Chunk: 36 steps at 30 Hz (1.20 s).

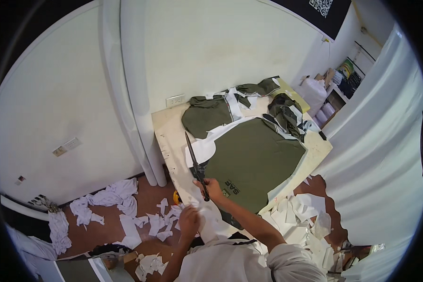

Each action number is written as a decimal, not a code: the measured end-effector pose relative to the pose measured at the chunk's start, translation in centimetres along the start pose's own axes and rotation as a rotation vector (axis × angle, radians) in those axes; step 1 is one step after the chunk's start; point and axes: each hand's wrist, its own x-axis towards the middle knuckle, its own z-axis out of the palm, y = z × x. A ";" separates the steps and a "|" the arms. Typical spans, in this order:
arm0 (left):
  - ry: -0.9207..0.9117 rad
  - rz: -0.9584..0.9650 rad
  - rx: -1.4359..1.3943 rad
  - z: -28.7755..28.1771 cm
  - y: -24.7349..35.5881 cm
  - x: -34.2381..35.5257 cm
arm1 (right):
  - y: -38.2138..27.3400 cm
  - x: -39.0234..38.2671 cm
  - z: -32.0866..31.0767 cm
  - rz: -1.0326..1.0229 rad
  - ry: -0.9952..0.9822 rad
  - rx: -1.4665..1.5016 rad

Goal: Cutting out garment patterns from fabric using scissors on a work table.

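My right hand point(211, 189) grips long black-handled scissors point(198, 175), whose dark blades point away from me over the table's left part. Beneath the blades lie a white piece point(203, 151) with a rounded end and a dark patterned strip of cloth. To their right a large olive-green garment piece point(256, 162) with dark print is spread out flat, white strips along its edges. My left hand point(190, 220) is low at the table's near left edge, beside pale material; blur hides its fingers.
More olive cloth point(206, 115) and a bunched dark garment point(285, 112) lie at the table's point(167, 136) back. White scraps point(162, 221) litter the floor at left, and a heap of white pieces point(301, 214) is at right. A white curtain point(376, 155) hangs on the right.
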 end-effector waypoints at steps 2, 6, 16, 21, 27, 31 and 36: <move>0.300 -0.474 -0.302 -1.0 -1.7 -1.0 | -1.2 -1.7 -1.7 -0.030 0.031 -0.032; 0.674 -0.448 0.135 -3.4 -6.8 0.0 | 0.8 -6.3 -4.5 -0.309 0.332 -0.527; -0.667 -0.031 0.389 5.4 10.3 5.1 | 5.9 -6.3 -17.6 -0.317 0.766 -0.521; -0.391 -0.199 0.277 9.2 9.4 13.9 | 7.5 -5.9 -25.1 -0.268 0.855 -0.510; -0.076 -0.810 0.717 25.6 -0.5 37.6 | 12.6 -5.0 -28.9 -0.112 0.882 -0.511; -0.112 -0.089 0.267 27.4 -9.8 54.4 | 8.3 -1.7 -25.8 -0.272 0.765 -0.396; 0.085 -0.177 -0.119 40.9 4.7 56.3 | 9.9 -4.8 -31.6 -0.062 0.689 -0.395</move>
